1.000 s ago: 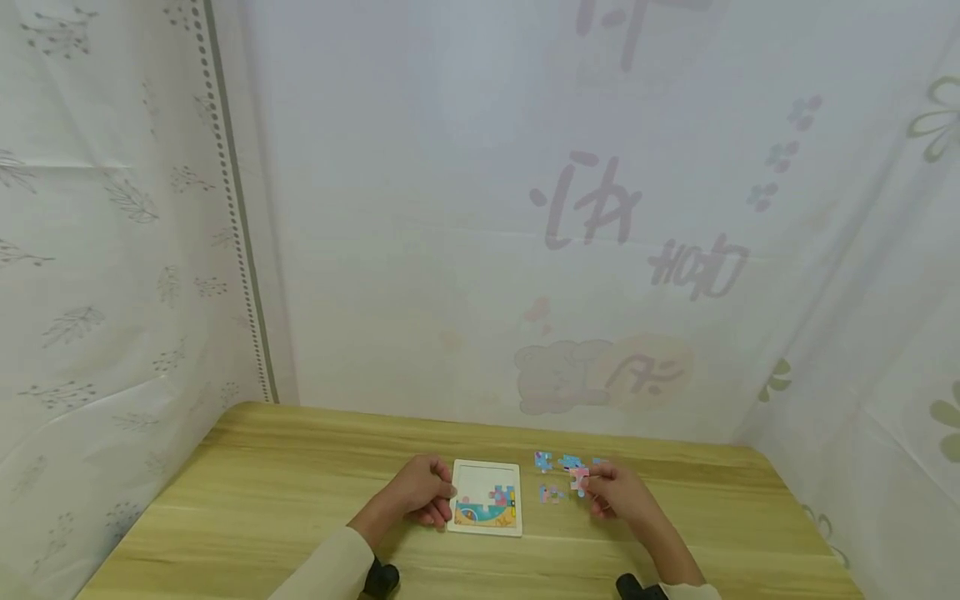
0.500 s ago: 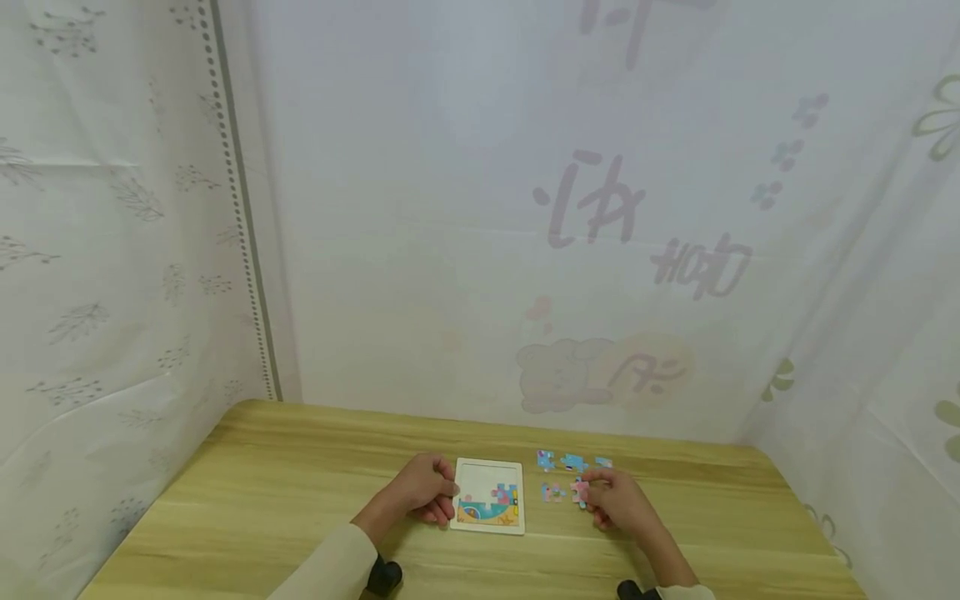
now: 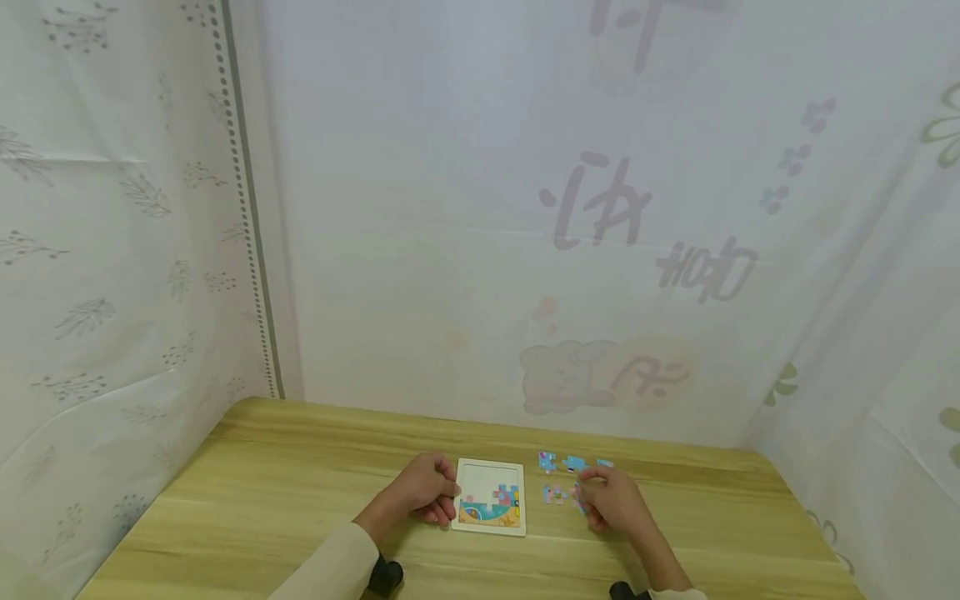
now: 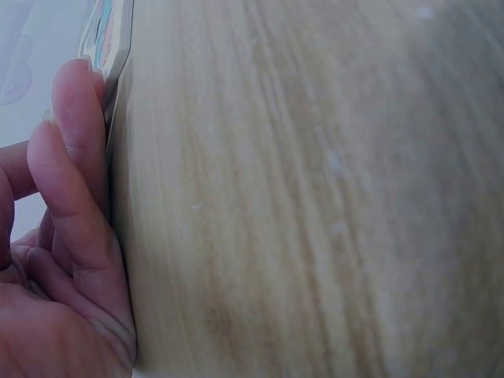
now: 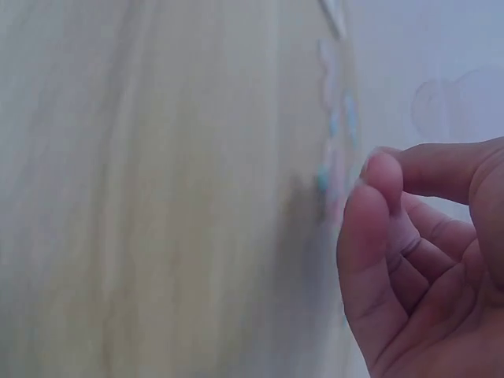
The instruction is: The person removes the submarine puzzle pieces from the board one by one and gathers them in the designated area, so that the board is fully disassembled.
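Observation:
A small square jigsaw tray [image 3: 488, 530] with a pale frame lies on the wooden table, partly filled along its bottom and right with a beach-coloured picture. My left hand [image 3: 422, 490] grips its left edge; in the left wrist view the fingertips [image 4: 76, 87] meet the frame's corner. Right of the tray, my right hand [image 3: 615, 502] holds a pink-and-blue jigsaw piece [image 3: 577, 497] low over the table, its fingers hiding most of it. Thumb and forefinger come together beside that piece [image 5: 335, 185] in the right wrist view, where their contact is blurred.
Several loose jigsaw pieces lie near the right hand: one pink [image 3: 553, 494] to its left, and blue ones [image 3: 574, 463] behind. The wooden table [image 3: 315, 467] ends at a printed white curtain [image 3: 420, 250], which also hangs at both sides.
My right hand has lowered the pink piece a little and turned it, and its fingers now cover more of it. The left hand stays at the tray's edge. The head view has shifted slightly.

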Demonstrator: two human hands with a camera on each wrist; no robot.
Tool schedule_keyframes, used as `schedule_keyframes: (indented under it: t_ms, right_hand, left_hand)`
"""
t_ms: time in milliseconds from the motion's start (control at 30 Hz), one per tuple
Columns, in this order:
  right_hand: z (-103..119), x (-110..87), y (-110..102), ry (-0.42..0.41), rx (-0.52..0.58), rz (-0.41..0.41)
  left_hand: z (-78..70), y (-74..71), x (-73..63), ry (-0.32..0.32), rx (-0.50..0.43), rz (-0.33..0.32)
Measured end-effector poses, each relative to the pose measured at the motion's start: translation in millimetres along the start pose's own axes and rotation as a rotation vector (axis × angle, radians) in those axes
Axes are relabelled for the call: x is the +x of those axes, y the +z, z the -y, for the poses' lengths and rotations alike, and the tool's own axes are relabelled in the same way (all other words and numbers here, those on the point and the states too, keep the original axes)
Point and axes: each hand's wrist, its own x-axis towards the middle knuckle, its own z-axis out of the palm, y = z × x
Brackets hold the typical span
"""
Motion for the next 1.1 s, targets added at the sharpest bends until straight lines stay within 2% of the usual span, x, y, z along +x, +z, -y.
schedule_keyframes:
  t_ms: [167, 433, 733, 900, 1100]
  right_hand:
    - [17.8, 6.2, 12.0, -0.008, 0.006, -0.005]
    - [37.9, 11.7, 40.3, -0.045, 0.079, 0.138]
    - [35.1, 13.1, 63.7, -0.056, 0.083, 0.225]
    - [31.4, 13.2, 70.2, -0.069, 0.034, 0.224]
    - [33.5, 15.3, 73.4, -0.074, -0.011, 0.222]
  left_hand:
    - [0.0, 0.2, 0.0, 0.003, 0.003, -0.003]
    - [-0.7, 1.5, -1.7, 0.019, 0.012, -0.001]
    - [-1.0, 3.0, -0.9, 0.024, 0.009, 0.01]
    - [-0.9, 2.2, -1.3, 0.031, 0.021, 0.007]
    - [-1.1, 1.1, -0.7, 0.007, 0.027, -0.004]
